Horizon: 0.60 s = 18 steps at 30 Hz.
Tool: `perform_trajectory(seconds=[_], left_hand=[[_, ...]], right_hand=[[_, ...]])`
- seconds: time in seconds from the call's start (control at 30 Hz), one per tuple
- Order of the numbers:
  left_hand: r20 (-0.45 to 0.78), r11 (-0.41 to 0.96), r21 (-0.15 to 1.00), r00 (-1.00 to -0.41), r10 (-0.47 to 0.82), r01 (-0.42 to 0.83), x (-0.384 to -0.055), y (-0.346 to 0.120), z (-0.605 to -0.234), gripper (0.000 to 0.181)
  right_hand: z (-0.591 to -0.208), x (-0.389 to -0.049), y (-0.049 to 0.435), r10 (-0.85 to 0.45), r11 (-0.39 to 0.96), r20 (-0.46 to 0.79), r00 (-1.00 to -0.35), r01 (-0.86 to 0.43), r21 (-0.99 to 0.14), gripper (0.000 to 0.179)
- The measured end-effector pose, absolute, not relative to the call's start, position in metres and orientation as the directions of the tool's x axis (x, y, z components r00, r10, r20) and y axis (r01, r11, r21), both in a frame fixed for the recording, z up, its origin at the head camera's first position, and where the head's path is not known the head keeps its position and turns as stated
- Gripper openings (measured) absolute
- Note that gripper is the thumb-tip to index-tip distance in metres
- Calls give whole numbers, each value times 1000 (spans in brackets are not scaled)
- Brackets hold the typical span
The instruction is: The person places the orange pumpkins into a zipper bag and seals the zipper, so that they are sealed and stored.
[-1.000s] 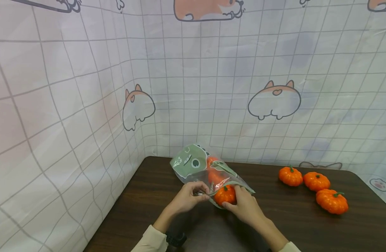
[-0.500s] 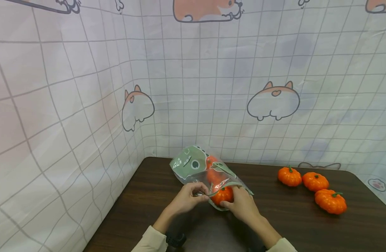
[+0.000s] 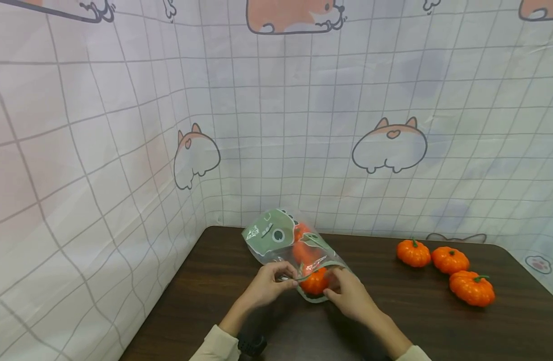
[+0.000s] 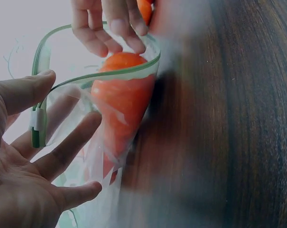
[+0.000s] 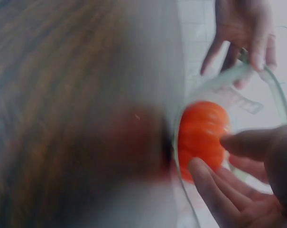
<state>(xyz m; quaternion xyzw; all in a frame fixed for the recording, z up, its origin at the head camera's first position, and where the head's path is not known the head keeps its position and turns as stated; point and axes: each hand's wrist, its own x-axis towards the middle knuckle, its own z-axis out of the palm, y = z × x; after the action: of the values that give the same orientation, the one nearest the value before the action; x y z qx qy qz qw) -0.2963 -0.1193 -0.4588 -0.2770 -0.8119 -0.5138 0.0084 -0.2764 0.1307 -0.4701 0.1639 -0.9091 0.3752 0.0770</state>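
Observation:
A clear zip bag [image 3: 266, 239] with a green cartoon face lies on the table, its mouth facing me. My left hand [image 3: 268, 287] pinches the left side of its rim between thumb and fingers, near the white slider [image 4: 37, 118]. Just inside the mouth sits a small orange pumpkin [image 3: 314, 282]; more orange shapes [image 3: 305, 250] show through the plastic behind it. At the right side of the opening is my right hand [image 3: 352, 297], fingers loosely bent and blurred. In the left wrist view its fingertips [image 4: 134, 43] hover by the pumpkin without gripping it.
Three more orange pumpkins [image 3: 413, 253] [image 3: 450, 260] [image 3: 472, 289] stand grouped on the right of the dark wooden table [image 3: 407, 306]. A white grid-patterned cloth [image 3: 276, 125] rises behind the table and along its left side.
The pumpkin at the mouth has slid a little left and deeper into the bag. My right hand followed it, then let go and drew slightly back. My left hand stays on the rim.

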Motion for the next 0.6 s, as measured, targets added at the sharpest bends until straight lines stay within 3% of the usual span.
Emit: perform_trajectory(seconds=[0.3, 0.47, 0.6], left_hand=[[304, 306, 837, -850, 429, 454, -296, -118, -463, 5], [299, 312, 840, -858, 417, 444, -295, -117, -462, 5], [295, 312, 843, -862, 412, 437, -294, -117, -461, 5]], right_hand=[[-459, -279, 158, -571, 449, 142, -809, -453, -770, 49], [-446, -280, 171, -615, 422, 82, -784, -416, -806, 49], [-434, -281, 188, -594, 425, 106, -797, -424, -800, 41]])
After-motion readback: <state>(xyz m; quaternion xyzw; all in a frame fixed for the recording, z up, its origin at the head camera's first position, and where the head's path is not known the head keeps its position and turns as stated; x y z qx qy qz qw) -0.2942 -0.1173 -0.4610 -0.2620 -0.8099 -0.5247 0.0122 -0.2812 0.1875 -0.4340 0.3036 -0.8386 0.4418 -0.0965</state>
